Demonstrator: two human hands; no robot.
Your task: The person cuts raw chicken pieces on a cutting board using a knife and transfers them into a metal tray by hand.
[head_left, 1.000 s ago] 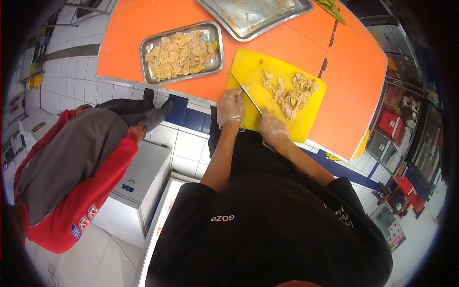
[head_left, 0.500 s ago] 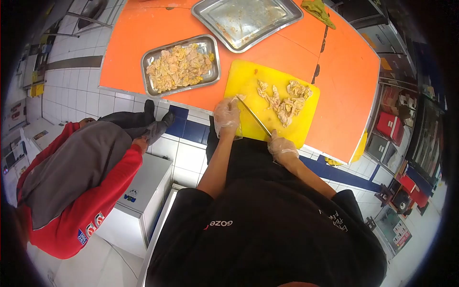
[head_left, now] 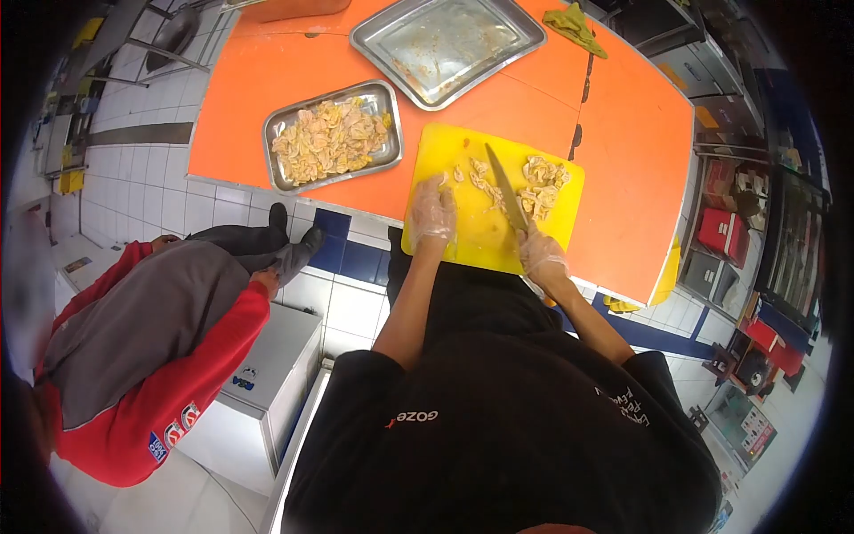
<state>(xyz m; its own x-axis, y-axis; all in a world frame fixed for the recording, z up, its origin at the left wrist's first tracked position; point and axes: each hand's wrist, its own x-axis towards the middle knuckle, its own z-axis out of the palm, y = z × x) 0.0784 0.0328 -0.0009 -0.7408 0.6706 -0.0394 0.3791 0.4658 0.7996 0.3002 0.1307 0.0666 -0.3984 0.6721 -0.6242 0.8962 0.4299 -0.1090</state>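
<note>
At the near edge of the orange table, we work over a yellow cutting board, both hands in clear plastic gloves. Our right hand is over the board's near edge, toward its near right corner, fingers wrapped round the handle of a knife. We see the blade slant across the middle with its tip toward the board's far edge; whether it touches the surface we cannot tell. Our left hand rests along the board's left edge, fingers together and slightly bent, their tips beside a small scrap; we cannot tell whether they pinch it.

Toward the board's far right corner we have a crinkled heap of pale meat, right of the blade. Thin meat strips lie left of the blade, and a small meat piece sits between them and our left hand.

Left of the board, by the table's near edge, we have a small metal tray full of chopped meat. Beyond it, toward the far edge, is a larger metal tray with brownish residue. We find a crumpled green cloth near the table's far right edge. A co-worker in red sleeves stands to our left.
</note>
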